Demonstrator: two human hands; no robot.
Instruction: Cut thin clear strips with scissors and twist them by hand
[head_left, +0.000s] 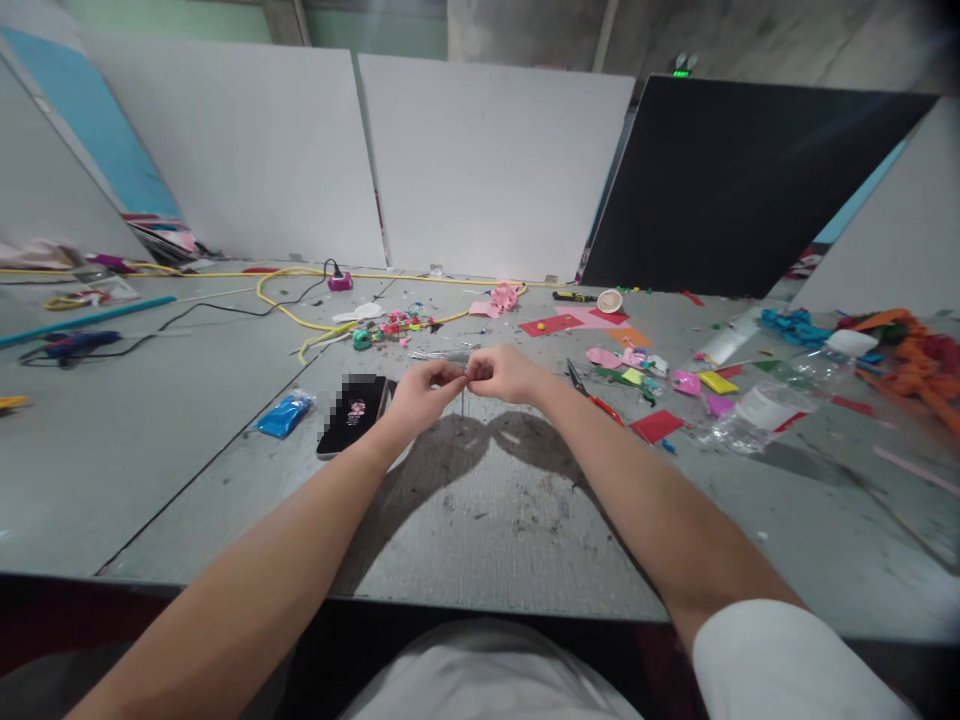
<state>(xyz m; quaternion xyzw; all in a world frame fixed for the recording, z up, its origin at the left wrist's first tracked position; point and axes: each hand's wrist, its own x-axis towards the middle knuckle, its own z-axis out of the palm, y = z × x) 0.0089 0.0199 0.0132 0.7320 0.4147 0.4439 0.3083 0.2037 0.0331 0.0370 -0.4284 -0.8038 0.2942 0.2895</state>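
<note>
At 12 o'clock, your left hand (431,388) and right hand (506,374) meet, grips pinched closed, held item indiscernible; this apparently fine fingertip step calls for steadiness.

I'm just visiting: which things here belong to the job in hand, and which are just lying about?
Seemingly in the job:
left hand and right hand, both pinched shut; anything held is too small to identify
perhaps the thin silvery pieces just beyond them

Seemingly just lying about:
phone
blue packet
red-handled tool
clear bottle
</note>
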